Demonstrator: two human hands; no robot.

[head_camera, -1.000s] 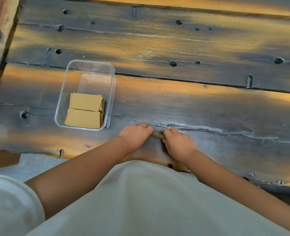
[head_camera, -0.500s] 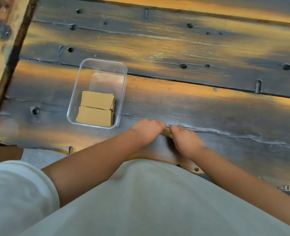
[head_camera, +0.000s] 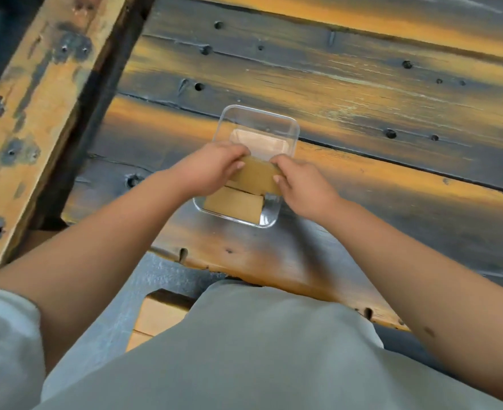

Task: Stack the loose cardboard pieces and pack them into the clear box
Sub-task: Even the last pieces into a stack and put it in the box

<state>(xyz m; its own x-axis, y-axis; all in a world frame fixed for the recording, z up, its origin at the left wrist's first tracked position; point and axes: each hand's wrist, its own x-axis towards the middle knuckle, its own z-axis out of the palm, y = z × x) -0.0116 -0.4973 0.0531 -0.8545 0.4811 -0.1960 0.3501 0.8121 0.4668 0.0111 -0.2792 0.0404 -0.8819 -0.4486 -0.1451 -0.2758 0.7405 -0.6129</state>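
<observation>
A clear plastic box [head_camera: 282, 121] stands on the dark wooden table. Over its middle hangs a brown stack of cardboard pieces [head_camera: 257, 176], tilted. My left hand [head_camera: 211, 168] pinches the stack's left end and my right hand [head_camera: 302, 184] pinches its right end. Another cardboard stack [head_camera: 234, 204] lies flat at the near end of the box, below the held one. The far end of the box shows its bare bottom. My hands hide the box's side walls.
The worn planks of the table [head_camera: 362, 93] have several holes and a long crack. A thick wooden beam [head_camera: 46, 93] runs along the left side. The table's near edge [head_camera: 244, 270] is just in front of my body.
Both hands lifted the cardboard stack off the table near the front edge and carried it left over the box. The camera view shifted, so the box now sits mid-frame.
</observation>
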